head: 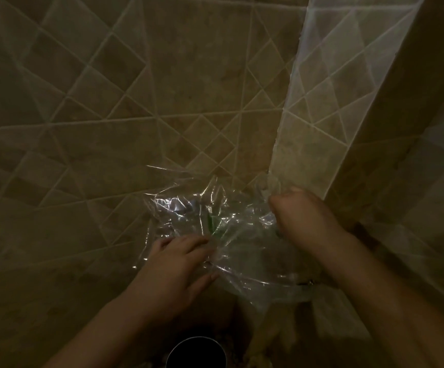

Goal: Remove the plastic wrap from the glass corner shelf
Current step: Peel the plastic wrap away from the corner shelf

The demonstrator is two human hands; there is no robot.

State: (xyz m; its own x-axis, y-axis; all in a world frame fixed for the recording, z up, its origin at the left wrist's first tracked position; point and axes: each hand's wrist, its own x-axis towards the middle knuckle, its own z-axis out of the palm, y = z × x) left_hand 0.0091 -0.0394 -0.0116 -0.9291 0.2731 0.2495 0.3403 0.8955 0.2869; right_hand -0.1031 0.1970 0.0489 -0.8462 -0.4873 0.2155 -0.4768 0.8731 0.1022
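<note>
Crinkled clear plastic wrap covers the glass corner shelf, of which only a greenish edge shows through the film. The shelf sits in the corner of a dim tiled shower. My left hand lies on the wrap's left front part, fingers bent and pinching the film at its fingertips. My right hand is closed in a fist on the wrap at the right, close to the wall corner. A loose flap of wrap hangs down in front between my forearms.
Beige tiled walls meet in the corner behind the shelf. A lighter tiled column juts out on the right. A dark round opening with a metal rim lies below, at the bottom edge of the view.
</note>
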